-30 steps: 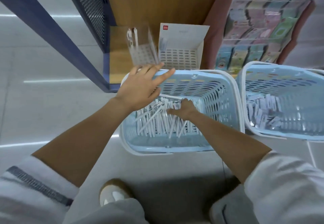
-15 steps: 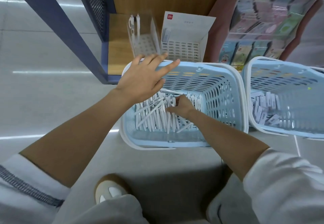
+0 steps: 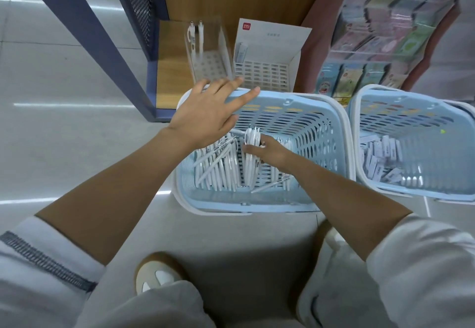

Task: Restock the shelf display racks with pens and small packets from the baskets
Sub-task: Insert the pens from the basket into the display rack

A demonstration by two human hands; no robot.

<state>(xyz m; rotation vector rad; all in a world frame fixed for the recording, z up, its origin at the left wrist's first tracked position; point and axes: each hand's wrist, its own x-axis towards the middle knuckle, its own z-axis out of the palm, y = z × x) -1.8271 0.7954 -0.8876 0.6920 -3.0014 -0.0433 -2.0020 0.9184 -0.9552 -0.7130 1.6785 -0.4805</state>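
While the right hand (image 3: 267, 149) is sitting low inside the left basket (image 3: 303, 101), its grip is pinching a small bunch (image 3: 251, 136) of white pens, with fingers and thumb curling round the barrels and the clip ends pointing toward the shelf (image 3: 167, 76). Other pens (image 3: 218, 166) are lying loose on the basket floor, several crossing one another. The left hand (image 3: 205, 114) is hovering at the far rim of that basket, its grip spread, fingers straight, holding nothing; whether the fingertips are touching the rim cannot be told. Beyond the rim, the clear rack (image 3: 205, 53) is standing on the shelf with two pens upright at its back and most of its grid holes showing. Beside it, the card rack (image 3: 267, 70) is carrying one packet (image 3: 241, 53) at its left edge. More packets (image 3: 380, 153) are lying in the right basket (image 3: 411, 112).

Assessment: the step in hand appears to be lifting pens for the clear rack, and restocking is looking barely begun. Good practice is lifting the bunch straight up, clear of the crossed pens, so none are snagging. The barrels should be running parallel, all tips one way, before seating them hole by hole. The free left hand is well placed for steadying the light rack against tipping.
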